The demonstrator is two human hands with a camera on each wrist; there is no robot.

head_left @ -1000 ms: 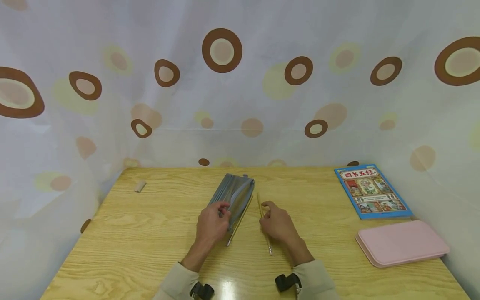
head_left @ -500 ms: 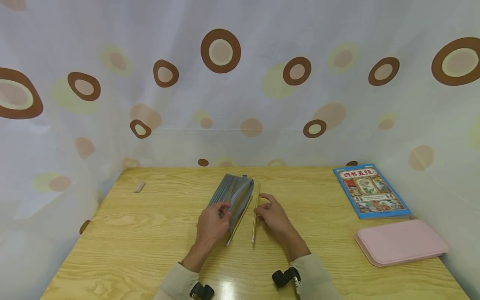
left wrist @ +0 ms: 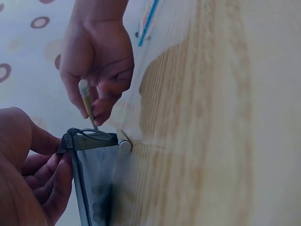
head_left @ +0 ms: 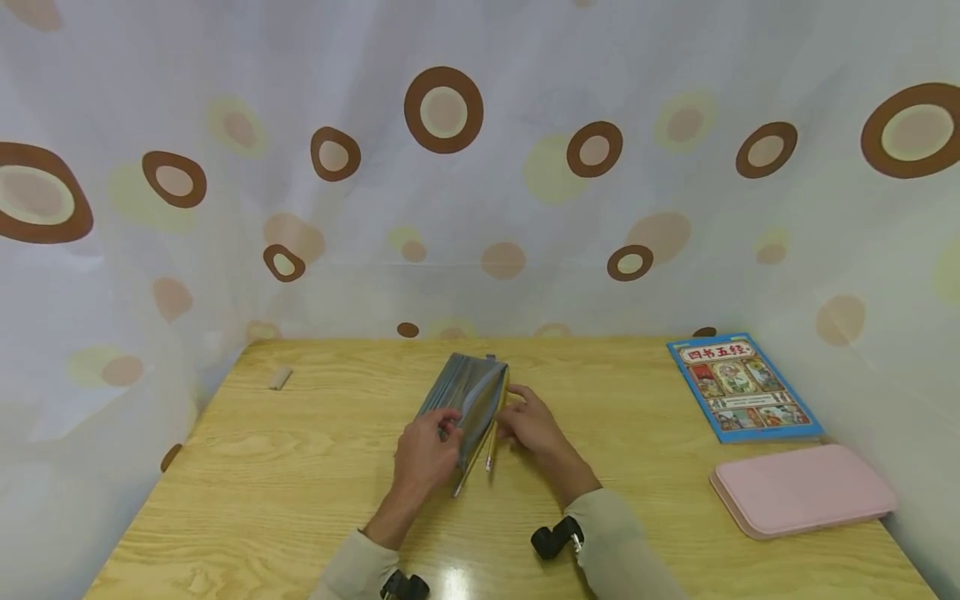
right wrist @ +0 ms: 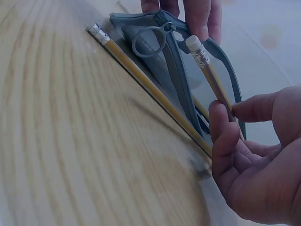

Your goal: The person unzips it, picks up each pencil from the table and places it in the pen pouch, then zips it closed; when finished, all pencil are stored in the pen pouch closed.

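Note:
A grey-blue zip pencil case (head_left: 447,382) with a mesh side lies in the middle of the table, its mouth parted. My left hand (head_left: 426,454) pinches the near left edge of its mouth. Between thumb and fingers of my right hand (head_left: 536,429) is a yellow pencil (right wrist: 215,81), eraser end towards me and tilted up. Its far part lies along the case's right-hand opening; whether the tip is inside is hidden. Another pencil (right wrist: 146,84) lies on the table beside the case, untouched. In the right wrist view, a further yellow strip shows within the case mouth.
A beige eraser-like block (head_left: 281,378) lies at the far left of the wooden table (head_left: 300,500). On the right are a blue-bordered book (head_left: 742,387) and a pink case (head_left: 806,490). A patterned curtain (head_left: 525,208) closes off the back and sides.
My right hand has picked the pencil up from the table and carried it left to the case's mouth. My left hand stays at the case edge.

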